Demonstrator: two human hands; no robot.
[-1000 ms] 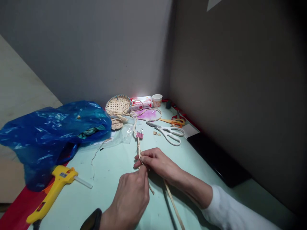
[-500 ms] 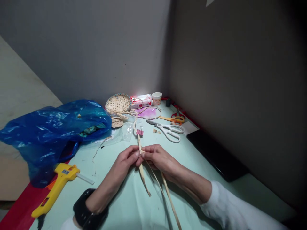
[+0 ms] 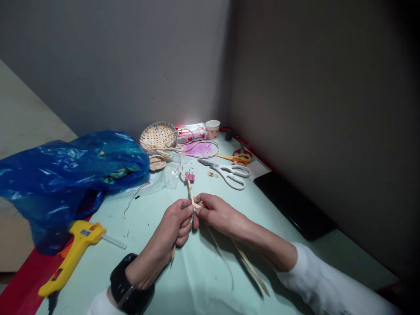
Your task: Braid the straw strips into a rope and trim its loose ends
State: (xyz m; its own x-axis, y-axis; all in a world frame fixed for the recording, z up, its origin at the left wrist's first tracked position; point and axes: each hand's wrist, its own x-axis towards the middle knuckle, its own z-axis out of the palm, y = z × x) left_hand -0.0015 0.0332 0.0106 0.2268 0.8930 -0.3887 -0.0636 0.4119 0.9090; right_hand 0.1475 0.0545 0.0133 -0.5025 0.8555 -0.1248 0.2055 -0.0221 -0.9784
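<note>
A pale braid [image 3: 190,190] of flat plant-fibre strands runs from the back of the table toward me, gripped by a pink binder clip [image 3: 190,176]. At its near end my left hand [image 3: 179,221] is closed, pinching the braid, with one strand tip poking out below the curled fingers. Close against it on the right, my right hand [image 3: 218,214] pinches strands between thumb and fingers. Two loose strands hang from under it, a wide one [image 3: 251,264] and a thinner one. The fingers hide part of the crossing.
White scissors [image 3: 226,173] and orange-handled scissors [image 3: 239,158] lie beyond my hands. At left are a yellow glue gun [image 3: 72,258] and a blue plastic bag [image 3: 75,175]. A woven basket [image 3: 159,135], a paper cup [image 3: 213,129] and a black flat object [image 3: 292,203] stand farther off.
The strand that hung between my hands now passes under my left hand, whose fingers have curled in. My right hand's loose strands have swung, the wide one rightward.
</note>
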